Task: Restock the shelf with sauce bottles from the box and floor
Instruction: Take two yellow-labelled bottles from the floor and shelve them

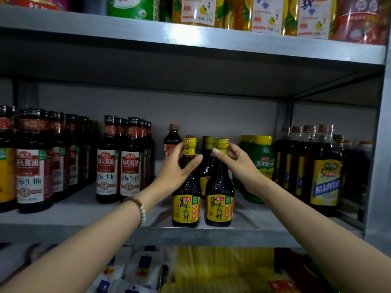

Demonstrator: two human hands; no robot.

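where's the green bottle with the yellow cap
The green bottle stands on the middle shelf, right of centre in the head view, between the right hand and the tall dark bottles.

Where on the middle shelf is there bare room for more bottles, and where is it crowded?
One free patch lies between the red-label soy bottles and the left yellow-label bottle. Another lies at the front, right of the right yellow-label bottle, in front of the green bottle. The far-left rows and the dark bottles on the right stand crowded.
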